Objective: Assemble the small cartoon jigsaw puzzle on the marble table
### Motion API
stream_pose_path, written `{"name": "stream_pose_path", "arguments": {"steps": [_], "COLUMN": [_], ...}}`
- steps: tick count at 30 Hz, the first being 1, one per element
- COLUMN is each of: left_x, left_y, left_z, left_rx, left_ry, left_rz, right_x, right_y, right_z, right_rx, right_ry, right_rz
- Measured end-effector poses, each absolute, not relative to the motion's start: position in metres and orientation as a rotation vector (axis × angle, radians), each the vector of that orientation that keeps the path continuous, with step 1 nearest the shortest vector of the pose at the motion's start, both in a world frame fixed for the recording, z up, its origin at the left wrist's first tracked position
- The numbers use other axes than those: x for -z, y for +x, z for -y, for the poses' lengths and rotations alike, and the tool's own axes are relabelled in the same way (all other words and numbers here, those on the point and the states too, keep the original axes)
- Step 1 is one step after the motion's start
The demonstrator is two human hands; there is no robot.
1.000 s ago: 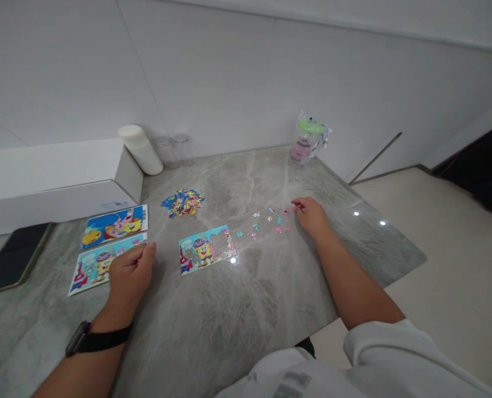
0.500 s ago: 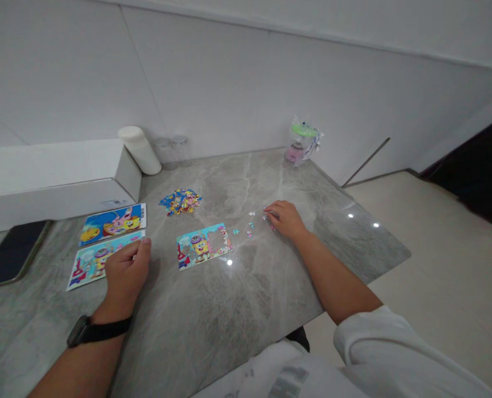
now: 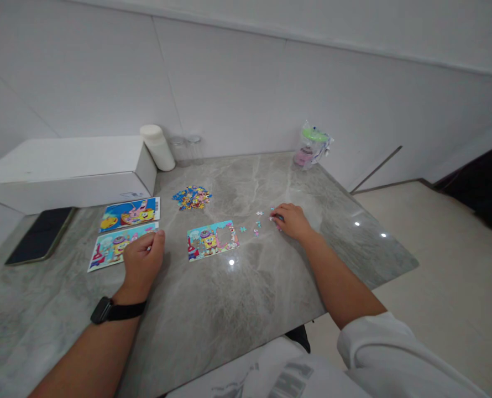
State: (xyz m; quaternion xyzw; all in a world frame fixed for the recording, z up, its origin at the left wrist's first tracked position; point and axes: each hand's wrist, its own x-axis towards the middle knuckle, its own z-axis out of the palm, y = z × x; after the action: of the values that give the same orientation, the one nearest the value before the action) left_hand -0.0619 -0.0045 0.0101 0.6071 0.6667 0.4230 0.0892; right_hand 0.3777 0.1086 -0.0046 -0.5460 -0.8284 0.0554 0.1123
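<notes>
A partly built cartoon puzzle point(image 3: 213, 239) with a gap in its right half lies in the middle of the grey marble table point(image 3: 246, 287). A few loose pieces point(image 3: 256, 225) are scattered to its right. My right hand point(image 3: 291, 221) rests curled on the table over some of these pieces, fingertips touching them. My left hand point(image 3: 143, 262), with a black watch on the wrist, lies loosely closed at the edge of a finished puzzle card point(image 3: 113, 247). A second card point(image 3: 130, 213) lies just behind it.
A heap of loose puzzle pieces point(image 3: 192, 197) sits behind the puzzle. A long white box point(image 3: 67, 174), a white cylinder point(image 3: 157, 147) and two clear jars point(image 3: 187, 149) stand at the back. A dark tablet point(image 3: 42, 235) lies left. A bagged cup point(image 3: 312, 145) stands at the far right corner.
My right hand has slid leftward across the table, sweeping the scattered pieces closer to the partly built puzzle. My left hand has stayed at the card. The camera view has shifted slightly.
</notes>
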Motion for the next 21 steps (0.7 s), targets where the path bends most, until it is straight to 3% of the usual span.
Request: {"name": "stream_pose_path", "arguments": {"steps": [13,21], "left_x": [-0.001,-0.002], "left_y": [-0.065,-0.065], "left_z": [0.001,0.003], "left_rx": [-1.376,-1.352], "left_ry": [1.93,1.926], "left_rz": [-1.975,-1.966], "right_x": [0.013,0.017], "right_y": [0.371,0.376], "right_z": [-0.099,-0.101], "right_rx": [-0.101,-0.171], "right_ry": [-1.676,-1.505], "right_rz": [2.273,2.349]}}
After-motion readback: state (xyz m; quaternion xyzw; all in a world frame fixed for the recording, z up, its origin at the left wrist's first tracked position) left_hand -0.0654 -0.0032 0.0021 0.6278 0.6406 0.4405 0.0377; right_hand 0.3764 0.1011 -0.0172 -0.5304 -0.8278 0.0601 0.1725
